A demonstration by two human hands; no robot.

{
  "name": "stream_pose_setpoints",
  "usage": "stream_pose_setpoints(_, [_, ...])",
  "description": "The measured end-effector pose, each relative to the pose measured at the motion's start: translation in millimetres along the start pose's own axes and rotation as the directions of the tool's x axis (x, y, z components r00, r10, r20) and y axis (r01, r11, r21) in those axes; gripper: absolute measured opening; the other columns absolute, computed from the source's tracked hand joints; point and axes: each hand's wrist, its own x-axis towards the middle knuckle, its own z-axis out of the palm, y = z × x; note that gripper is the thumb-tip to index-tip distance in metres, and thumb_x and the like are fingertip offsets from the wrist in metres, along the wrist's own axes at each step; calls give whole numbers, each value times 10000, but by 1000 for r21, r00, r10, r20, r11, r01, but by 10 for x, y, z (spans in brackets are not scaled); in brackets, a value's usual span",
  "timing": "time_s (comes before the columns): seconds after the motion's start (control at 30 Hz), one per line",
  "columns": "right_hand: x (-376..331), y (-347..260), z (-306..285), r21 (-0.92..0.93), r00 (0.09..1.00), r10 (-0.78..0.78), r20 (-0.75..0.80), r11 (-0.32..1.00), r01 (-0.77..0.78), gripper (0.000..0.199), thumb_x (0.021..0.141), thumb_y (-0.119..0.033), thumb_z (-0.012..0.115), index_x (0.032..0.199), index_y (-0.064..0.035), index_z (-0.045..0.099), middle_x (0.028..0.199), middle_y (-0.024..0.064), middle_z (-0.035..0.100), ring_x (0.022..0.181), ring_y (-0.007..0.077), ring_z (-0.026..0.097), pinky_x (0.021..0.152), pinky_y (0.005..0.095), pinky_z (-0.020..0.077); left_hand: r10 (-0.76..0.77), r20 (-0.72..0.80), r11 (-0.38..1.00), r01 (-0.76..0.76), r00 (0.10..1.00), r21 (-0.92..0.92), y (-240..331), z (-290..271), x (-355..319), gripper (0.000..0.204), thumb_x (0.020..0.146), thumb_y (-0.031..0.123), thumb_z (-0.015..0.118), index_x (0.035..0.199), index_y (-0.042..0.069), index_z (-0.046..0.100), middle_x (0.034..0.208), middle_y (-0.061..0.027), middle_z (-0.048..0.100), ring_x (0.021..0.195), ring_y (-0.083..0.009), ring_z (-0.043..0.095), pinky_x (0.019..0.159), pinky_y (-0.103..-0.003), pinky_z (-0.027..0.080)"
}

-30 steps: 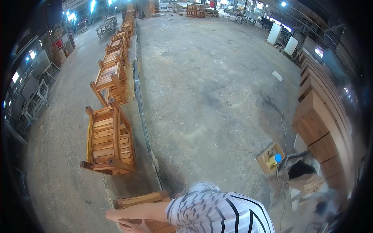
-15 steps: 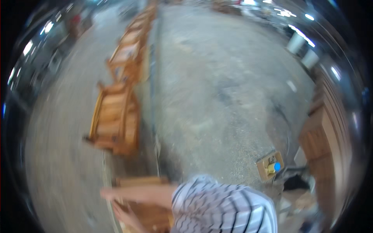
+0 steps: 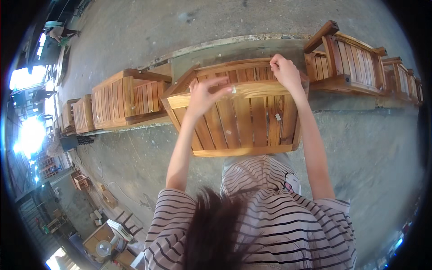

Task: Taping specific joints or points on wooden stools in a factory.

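Both of your hands are on the slatted wooden chair [image 3: 245, 118] that lies tipped on the concrete floor [image 3: 360, 148] directly in front of you, its slats facing up toward you. Your left hand [image 3: 204, 93] rests on the top rail near the chair's left corner, fingers spread and curled over the rail's edge, gripping it loosely rather than clenched tight. Your right hand [image 3: 284, 72] is further along the same chair toward its right corner, fingers folded over the upper rail and closed on it. A clear plastic wrap shows faintly over the rails under your hands.

The chair sits against a low concrete kerb [image 3: 234, 44] that runs across the floor. Just beside it on the left lies another wooden chair [image 3: 118, 104], and on the right a third chair [image 3: 348, 67], both in the same row along the kerb. More chairs follow at the far right edge. Your striped shirt [image 3: 270, 216] fills the lower middle.
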Motion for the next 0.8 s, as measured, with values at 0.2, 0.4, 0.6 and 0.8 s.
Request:
stream_pose_setpoints(0.2, [-309,-269,16,440,976,186,-117,890,-117,84,952,-119,531,999,-72,582,877,115,688,766,203,669,660,321,517,-108,-41,972,114,993,206,39,148,-164,321,718,417,801,920,172,754,888,49,706,758,-105,620,971,-431,263])
stream_pose_setpoints(0.4, [-606,-424,-245,707,967,237,-99,700,-99,157,958,4,492,1097,-6,564,1033,96,660,785,121,642,706,261,504,-91,2,991,90,996,98,107,86,-354,158,802,213,747,941,137,744,911,28,714,854,-115,629,957,-336,253])
stream_pose_setpoints(0.6, [-833,-1029,39,530,988,-72,137,848,-12,247,889,53,529,1102,-42,610,1043,142,646,841,224,677,739,327,526,-179,-112,977,164,977,-136,220,154,-303,316,757,138,771,1069,120,723,977,-13,706,917,-160,635,967,-360,321])
stream_pose_setpoints(0.8, [-755,-1165,300,546,964,-251,86,821,165,381,807,131,521,1132,-48,606,1061,182,626,886,353,642,761,363,526,-11,-256,997,-8,967,-76,87,211,-136,385,631,71,824,1007,117,751,928,-2,675,876,-157,633,921,-352,406])
